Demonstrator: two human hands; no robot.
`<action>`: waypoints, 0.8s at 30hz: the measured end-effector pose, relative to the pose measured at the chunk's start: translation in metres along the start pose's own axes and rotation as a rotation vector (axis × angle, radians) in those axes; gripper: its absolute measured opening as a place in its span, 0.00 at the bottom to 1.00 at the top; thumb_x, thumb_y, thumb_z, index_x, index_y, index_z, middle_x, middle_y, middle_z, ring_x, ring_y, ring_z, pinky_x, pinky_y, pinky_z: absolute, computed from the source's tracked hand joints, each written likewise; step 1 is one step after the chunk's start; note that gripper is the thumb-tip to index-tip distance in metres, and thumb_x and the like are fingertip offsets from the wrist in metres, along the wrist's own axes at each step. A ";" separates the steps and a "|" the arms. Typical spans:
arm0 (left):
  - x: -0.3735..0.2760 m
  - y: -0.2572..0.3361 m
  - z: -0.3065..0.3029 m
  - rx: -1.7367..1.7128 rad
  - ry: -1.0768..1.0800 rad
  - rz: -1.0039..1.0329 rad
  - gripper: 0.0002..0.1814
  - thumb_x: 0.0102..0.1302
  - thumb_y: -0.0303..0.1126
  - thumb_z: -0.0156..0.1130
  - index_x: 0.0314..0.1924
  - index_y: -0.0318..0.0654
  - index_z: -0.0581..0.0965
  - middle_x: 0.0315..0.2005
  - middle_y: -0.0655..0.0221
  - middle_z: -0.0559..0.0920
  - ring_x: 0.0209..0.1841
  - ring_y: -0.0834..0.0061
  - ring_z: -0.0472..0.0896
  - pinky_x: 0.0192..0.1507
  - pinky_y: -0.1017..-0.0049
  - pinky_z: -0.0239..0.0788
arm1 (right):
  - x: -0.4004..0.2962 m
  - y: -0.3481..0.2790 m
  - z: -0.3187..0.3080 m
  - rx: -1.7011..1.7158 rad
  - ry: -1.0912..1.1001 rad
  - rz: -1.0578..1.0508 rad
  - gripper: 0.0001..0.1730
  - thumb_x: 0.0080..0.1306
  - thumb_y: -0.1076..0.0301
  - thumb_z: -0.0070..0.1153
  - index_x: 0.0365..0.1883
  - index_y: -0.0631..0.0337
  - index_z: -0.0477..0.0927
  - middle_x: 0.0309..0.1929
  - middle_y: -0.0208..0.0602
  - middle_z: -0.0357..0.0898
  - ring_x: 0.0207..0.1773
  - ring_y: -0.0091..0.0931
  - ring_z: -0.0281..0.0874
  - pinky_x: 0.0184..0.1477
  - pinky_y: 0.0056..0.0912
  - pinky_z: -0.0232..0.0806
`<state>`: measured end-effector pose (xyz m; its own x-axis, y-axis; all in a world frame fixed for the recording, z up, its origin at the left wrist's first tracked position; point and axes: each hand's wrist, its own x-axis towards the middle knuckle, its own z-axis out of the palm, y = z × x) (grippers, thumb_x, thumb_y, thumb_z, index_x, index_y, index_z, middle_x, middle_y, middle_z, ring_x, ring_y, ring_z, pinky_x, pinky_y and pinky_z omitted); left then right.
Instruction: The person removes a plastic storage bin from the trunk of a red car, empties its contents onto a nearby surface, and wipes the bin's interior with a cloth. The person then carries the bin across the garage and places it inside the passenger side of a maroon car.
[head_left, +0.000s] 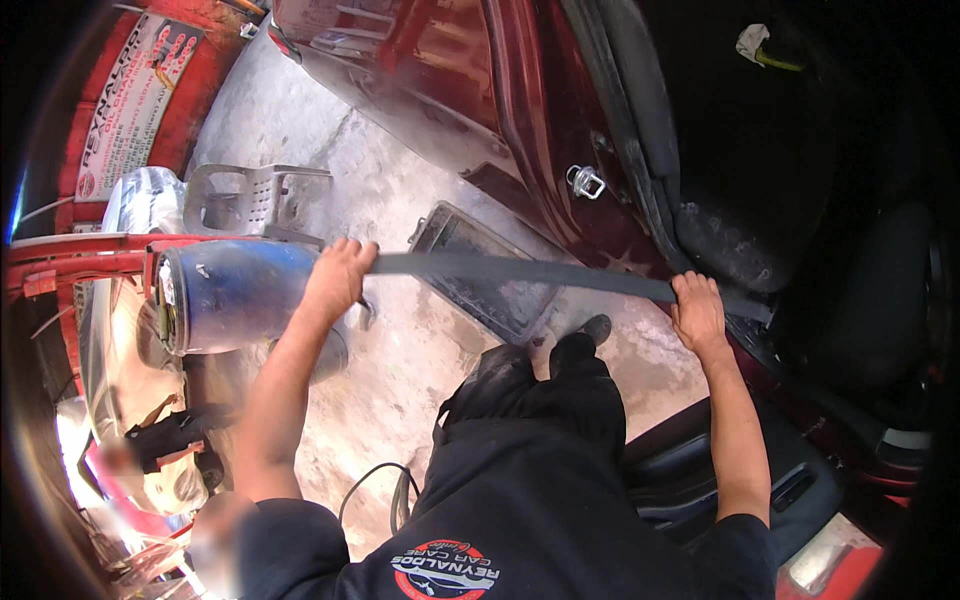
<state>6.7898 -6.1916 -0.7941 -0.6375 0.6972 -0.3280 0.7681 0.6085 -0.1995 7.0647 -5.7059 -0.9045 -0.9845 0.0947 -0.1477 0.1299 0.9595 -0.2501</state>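
A long dark grey trim strip (525, 270) runs across the view between my two hands. My left hand (341, 274) is closed on its left end, above a blue plastic drum. My right hand (697, 311) grips the strip near its right end, beside the sill of a dark red car (540, 127). The strip's right tip (750, 309) reaches past my right hand to the dark door opening. A metal door striker (586, 182) is on the car's body beside the opening.
A black rectangular tray (480, 300) lies on the concrete floor below the strip. At left are the blue drum (240, 292), a grey plastic chair (259, 199) and a red metal frame (75, 255). The car's open door (795, 480) is at lower right. Another person (165, 442) is at lower left.
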 end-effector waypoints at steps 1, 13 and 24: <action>-0.003 0.003 0.006 0.042 -0.061 0.024 0.16 0.63 0.28 0.52 0.52 0.43 0.73 0.39 0.62 0.79 0.48 0.59 0.77 0.50 0.61 0.69 | -0.004 0.000 0.005 -0.031 0.042 -0.005 0.11 0.57 0.70 0.56 0.39 0.58 0.76 0.39 0.43 0.72 0.48 0.40 0.72 0.52 0.43 0.62; 0.026 -0.039 0.078 -0.618 0.107 -0.046 0.19 0.56 0.20 0.58 0.49 0.38 0.76 0.39 0.54 0.82 0.46 0.54 0.80 0.47 0.65 0.73 | -0.038 -0.049 0.068 -0.003 0.006 0.359 0.18 0.54 0.76 0.57 0.45 0.62 0.75 0.46 0.47 0.75 0.54 0.45 0.71 0.57 0.46 0.63; 0.036 -0.090 0.100 -1.224 0.339 0.019 0.19 0.50 0.08 0.54 0.41 0.33 0.79 0.35 0.65 0.83 0.41 0.74 0.80 0.45 0.77 0.70 | 0.023 -0.273 0.211 0.716 0.353 0.736 0.32 0.57 0.76 0.58 0.63 0.61 0.73 0.61 0.53 0.74 0.65 0.46 0.70 0.69 0.43 0.61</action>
<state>6.7042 -6.2590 -0.8799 -0.7493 0.6613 -0.0334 0.3353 0.4225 0.8420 7.0319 -6.0216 -1.0419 -0.6003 0.7645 -0.2351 0.6286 0.2692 -0.7296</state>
